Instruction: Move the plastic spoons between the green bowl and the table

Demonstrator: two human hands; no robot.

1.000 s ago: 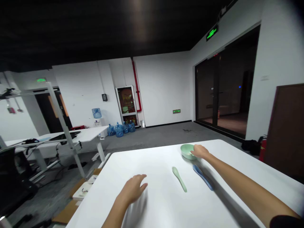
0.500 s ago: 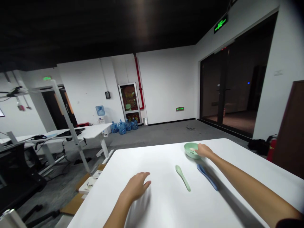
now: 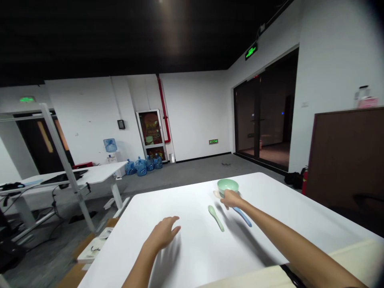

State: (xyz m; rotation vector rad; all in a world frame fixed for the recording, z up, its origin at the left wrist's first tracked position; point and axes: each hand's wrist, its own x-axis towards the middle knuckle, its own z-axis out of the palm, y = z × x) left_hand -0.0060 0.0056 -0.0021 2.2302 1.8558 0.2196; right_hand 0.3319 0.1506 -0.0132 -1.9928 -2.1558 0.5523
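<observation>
My right hand (image 3: 231, 199) is closed on a cream-coloured spoon (image 3: 217, 195), whose bowl points left in front of the green bowl (image 3: 228, 185). Its handle is hidden inside my fingers. The green bowl stands near the table's far edge, just behind that hand. A blue spoon (image 3: 243, 217) lies on the table, its far end covered by my right hand. To the left of it lies a light green spoon (image 3: 216, 218). My left hand (image 3: 163, 233) hovers over the left part of the table, fingers apart, holding nothing.
The white table (image 3: 192, 256) spreads out in front of me. Boxes with small items (image 3: 91, 250) are beside its left edge. Behind stand another white desk (image 3: 103, 171), blue water bottles (image 3: 141, 166) and glass doors (image 3: 261, 116). A brown panel (image 3: 348, 160) rises at the right.
My right hand has lifted the cream spoon out of the green bowl and brought it toward me, in front of the bowl. The view has turned right. My left hand stays open.
</observation>
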